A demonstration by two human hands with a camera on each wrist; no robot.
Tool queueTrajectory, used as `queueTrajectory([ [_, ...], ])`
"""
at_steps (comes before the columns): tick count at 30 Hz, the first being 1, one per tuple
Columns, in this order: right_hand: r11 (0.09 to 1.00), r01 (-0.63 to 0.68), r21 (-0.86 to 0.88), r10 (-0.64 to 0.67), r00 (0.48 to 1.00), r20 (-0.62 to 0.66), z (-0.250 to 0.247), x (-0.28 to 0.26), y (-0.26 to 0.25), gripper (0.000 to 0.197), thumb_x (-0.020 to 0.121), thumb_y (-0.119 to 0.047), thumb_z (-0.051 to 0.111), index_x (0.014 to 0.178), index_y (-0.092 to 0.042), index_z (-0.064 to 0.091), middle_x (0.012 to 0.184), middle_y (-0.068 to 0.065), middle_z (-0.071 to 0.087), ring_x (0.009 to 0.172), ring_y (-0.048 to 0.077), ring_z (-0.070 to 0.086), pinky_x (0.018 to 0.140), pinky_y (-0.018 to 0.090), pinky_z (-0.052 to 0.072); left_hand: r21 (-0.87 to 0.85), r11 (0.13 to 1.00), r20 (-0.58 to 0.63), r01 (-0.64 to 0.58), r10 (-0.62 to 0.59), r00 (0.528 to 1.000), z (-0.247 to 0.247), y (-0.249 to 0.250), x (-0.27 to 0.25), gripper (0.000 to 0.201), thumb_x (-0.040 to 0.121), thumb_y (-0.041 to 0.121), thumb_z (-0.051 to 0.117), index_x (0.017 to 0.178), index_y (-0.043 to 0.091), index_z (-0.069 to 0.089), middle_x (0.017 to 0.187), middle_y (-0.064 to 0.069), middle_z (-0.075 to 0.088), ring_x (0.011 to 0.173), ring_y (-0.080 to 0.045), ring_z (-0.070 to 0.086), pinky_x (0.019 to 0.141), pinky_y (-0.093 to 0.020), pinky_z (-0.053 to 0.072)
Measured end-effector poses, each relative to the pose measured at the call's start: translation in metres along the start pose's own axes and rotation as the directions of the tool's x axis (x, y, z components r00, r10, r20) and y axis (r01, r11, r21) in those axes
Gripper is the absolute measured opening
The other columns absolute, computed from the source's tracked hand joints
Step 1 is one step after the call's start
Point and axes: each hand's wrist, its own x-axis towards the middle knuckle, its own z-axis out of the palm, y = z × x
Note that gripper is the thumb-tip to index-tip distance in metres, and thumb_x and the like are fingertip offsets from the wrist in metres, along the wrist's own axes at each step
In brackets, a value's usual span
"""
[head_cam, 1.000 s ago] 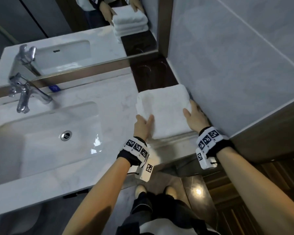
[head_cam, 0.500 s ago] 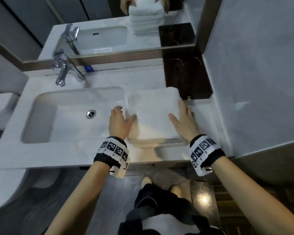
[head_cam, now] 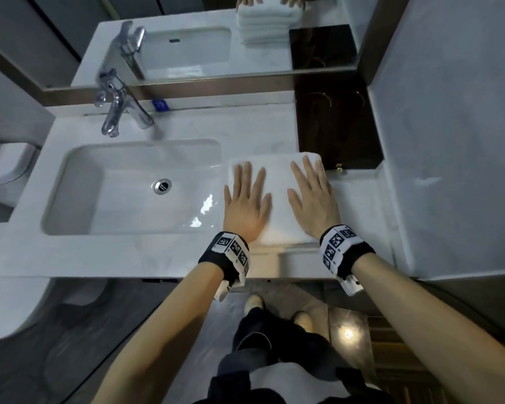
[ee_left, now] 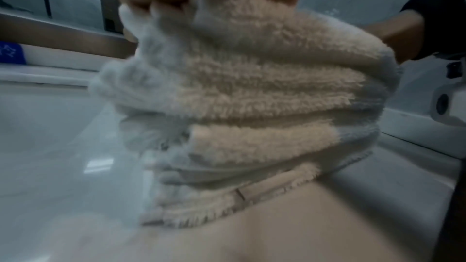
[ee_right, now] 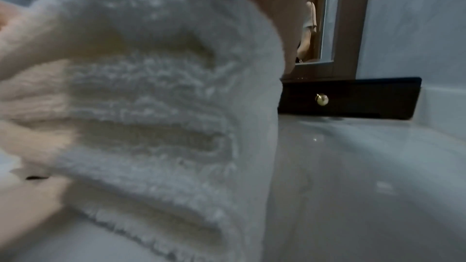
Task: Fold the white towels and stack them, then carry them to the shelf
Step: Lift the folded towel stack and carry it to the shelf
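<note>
1. The white marble counter (head_cam: 158, 258) fills the middle of the head view, its sink basin (head_cam: 129, 188) at 9 o'clock from the towels and the chrome tap (head_cam: 114, 112) at 11 o'clock.
2. The stack of folded white towels (head_cam: 277, 182) sits on the counter just right of the basin, its far right corner just beside the dark wooden drawer box (head_cam: 338, 135) at 1 o'clock. Compared with half a second ago, the stack lies in the same spot between basin and wall.
3. What differs: then both hands cupped the stack's sides; now both lie on top of it.
4. The left hand (head_cam: 247, 204) rests palm down on the stack's left part, fingers straight and spread, pointing to 12 o'clock; it grasps nothing.
5. The right hand (head_cam: 314, 199) lies flat on the right part, fingers straight, likewise released.
6. Both wrist views show the layered towel edges (ee_left: 252, 97) (ee_right: 151, 117) close up, blurred.
</note>
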Motion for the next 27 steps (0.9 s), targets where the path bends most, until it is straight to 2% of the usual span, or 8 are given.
queueTrajectory([
  [5,0.999,0.005,0.054,-0.006,1.0,0.015,0.005,0.005,0.004,0.055,0.1,-0.037,0.028,0.151,-0.025,0.01,0.161,-0.001,0.0,0.148,0.02,-0.007,0.121,0.039,0.005,-0.073,0.997,0.017,0.009,-0.008,1.0,0.004,-0.006,0.006,0.054,0.099,0.044,0.022,0.149,0.035,0.004,0.16,0.007,-0.011,0.146,-0.011,-0.017,0.117,-0.051,0.004],
  [8,0.98,0.035,0.198,-0.045,0.998,0.049,0.002,0.008,0.011,0.053,0.102,-0.031,0.03,0.15,-0.023,0.012,0.161,-0.001,-0.002,0.147,0.02,-0.01,0.121,0.033,-0.002,-0.203,0.979,-0.086,-0.031,0.014,0.996,-0.001,-0.006,0.006,0.056,0.101,0.032,0.033,0.15,0.02,0.011,0.161,-0.005,-0.004,0.148,-0.02,-0.009,0.12,-0.05,0.007],
  [11,0.896,-0.018,0.444,-0.022,0.996,0.085,-0.003,0.005,0.02,0.054,0.102,-0.022,0.031,0.151,-0.021,0.007,0.16,-0.003,-0.005,0.146,0.01,-0.011,0.116,0.019,-0.005,-0.526,0.832,-0.088,0.18,-0.263,0.961,-0.007,-0.008,0.002,0.075,0.094,0.03,0.052,0.15,0.014,0.004,0.159,-0.007,-0.01,0.148,-0.024,-0.002,0.119,-0.038,0.004],
  [14,0.636,-0.233,0.736,0.131,0.972,0.196,-0.008,-0.005,0.024,0.063,0.101,-0.024,0.037,0.151,-0.022,-0.002,0.16,-0.002,0.003,0.145,0.009,0.008,0.118,0.028,0.011,-0.714,0.524,0.242,0.464,-0.437,0.866,-0.014,-0.011,0.001,0.089,0.085,0.042,0.063,0.149,0.017,0.007,0.154,-0.007,0.024,0.142,-0.026,0.027,0.115,-0.039,0.024],
  [16,0.444,-0.375,0.814,0.228,0.926,0.302,-0.008,-0.012,0.024,0.067,0.097,-0.033,0.044,0.149,-0.023,0.003,0.153,0.003,0.027,0.135,0.018,0.035,0.11,0.037,0.035,-0.702,0.479,0.329,0.527,-0.438,0.837,-0.019,-0.012,-0.002,0.079,0.082,0.049,0.064,0.142,0.018,0.025,0.137,-0.005,0.049,0.126,-0.027,0.05,0.105,-0.043,0.042],
  [20,0.368,-0.494,0.788,0.276,0.867,0.415,-0.011,-0.018,0.027,0.061,0.093,-0.039,0.051,0.141,-0.015,0.021,0.134,0.008,0.049,0.105,0.017,0.055,0.078,0.027,0.049,-0.623,0.491,0.422,0.609,-0.446,0.79,-0.024,-0.009,-0.015,0.071,0.089,0.056,0.048,0.142,0.018,0.023,0.135,-0.008,0.052,0.095,-0.015,0.06,0.07,-0.028,0.051],
  [22,0.331,-0.523,0.786,0.243,0.852,0.464,-0.012,-0.02,0.03,0.058,0.094,-0.036,0.05,0.14,-0.013,0.023,0.132,0.009,0.05,0.101,0.016,0.057,0.074,0.026,0.05,-0.586,0.496,0.448,0.641,-0.46,0.766,-0.023,-0.008,-0.027,0.072,0.092,0.056,0.042,0.146,0.016,0.017,0.144,-0.007,0.042,0.112,-0.017,0.053,0.088,-0.028,0.044],
  [27,0.301,-0.609,0.734,0.182,0.792,0.583,-0.019,-0.04,0.038,0.054,0.094,-0.033,0.053,0.136,-0.008,0.033,0.123,0.011,0.056,0.091,0.016,0.061,0.065,0.024,0.052,-0.565,0.402,0.523,0.72,-0.501,0.69,-0.019,-0.007,-0.062,0.082,0.088,0.061,0.045,0.147,0.011,0.018,0.151,-0.009,0.033,0.134,-0.025,0.037,0.107,-0.037,0.03],
])
